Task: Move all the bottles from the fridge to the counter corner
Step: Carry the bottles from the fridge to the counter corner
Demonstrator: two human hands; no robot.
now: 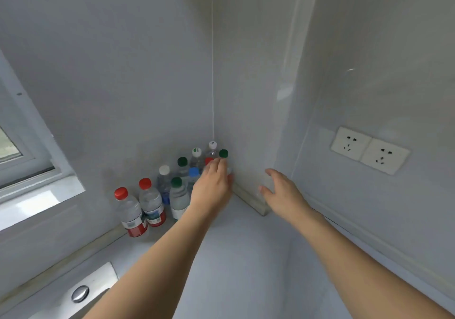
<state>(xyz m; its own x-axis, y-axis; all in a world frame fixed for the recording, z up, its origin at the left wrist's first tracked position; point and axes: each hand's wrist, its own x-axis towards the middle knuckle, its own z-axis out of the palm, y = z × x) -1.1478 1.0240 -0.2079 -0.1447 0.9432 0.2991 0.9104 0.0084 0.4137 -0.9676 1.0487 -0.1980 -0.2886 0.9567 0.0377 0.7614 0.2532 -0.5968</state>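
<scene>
At the far corner of the bench (236, 244), the bottles (172, 190) stood packed against the two walls, and the left hand (211, 185) reached among the rearmost ones, fingers seemingly wrapped round a bottle it hid, though blur left that unsure. The right hand (280, 188) hovered open and empty just beside. Setting down upright and releasing gently looked wisest, lest neighbours topple.

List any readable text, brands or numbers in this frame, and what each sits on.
None readable.
Bottle labels: print too blurred.
White cap: dark mark, too small.
White cap: green mark, too small.
Wall sockets: no lettering visible.
</scene>
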